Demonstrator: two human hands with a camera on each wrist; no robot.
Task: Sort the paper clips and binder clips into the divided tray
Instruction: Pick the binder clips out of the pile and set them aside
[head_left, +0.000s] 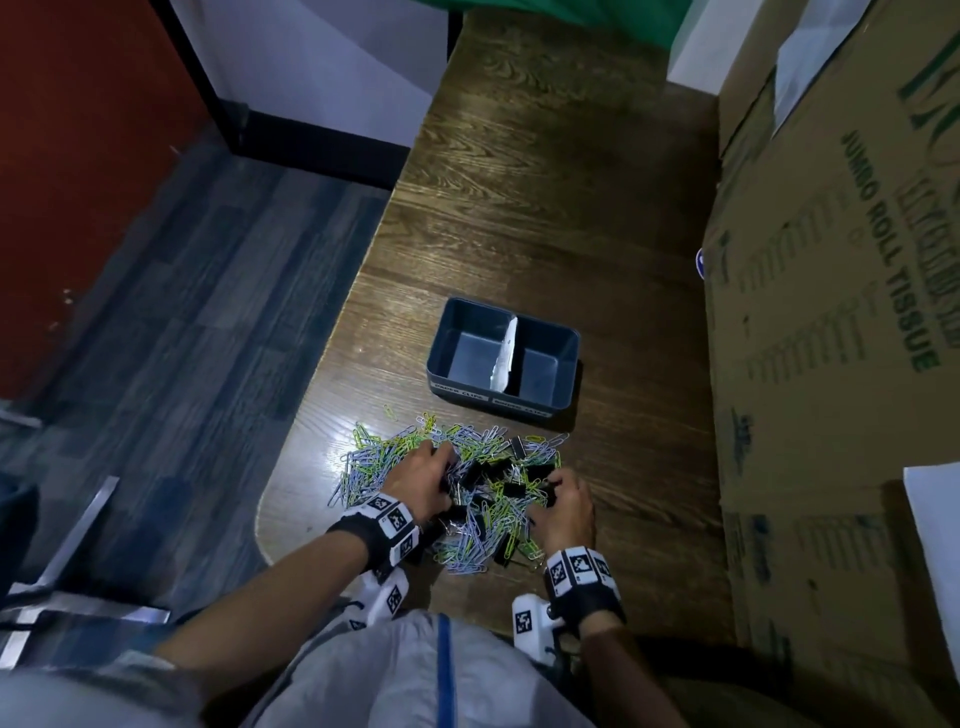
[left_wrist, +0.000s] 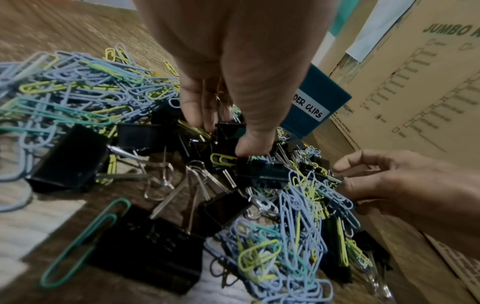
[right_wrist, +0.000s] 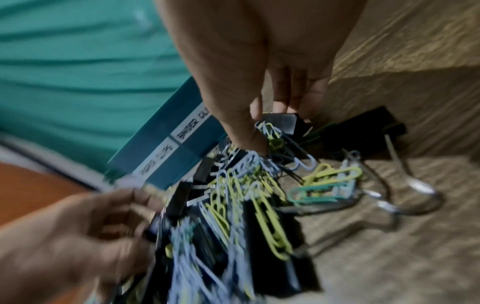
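Note:
A mixed pile (head_left: 467, 499) of blue, yellow and green paper clips and black binder clips lies on the wooden table, just in front of me. Beyond it stands the dark blue divided tray (head_left: 570, 332), with a white divider (head_left: 506, 353) and two labels on its front wall; nothing shows in either compartment. My left hand (left_wrist: 226, 135) reaches down into the pile's middle and pinches a black binder clip (left_wrist: 230, 128) between fingers and thumb. At the pile's right edge my right hand (right_wrist: 278, 125) pinches another black binder clip (right_wrist: 284, 121), with paper clips tangled below it.
A large cardboard box (head_left: 831, 312) stands along the table's right side, close to the tray and my right hand. The table's left edge (head_left: 332, 343) drops to a grey floor. Bare wooden tabletop (head_left: 545, 182) stretches beyond the tray.

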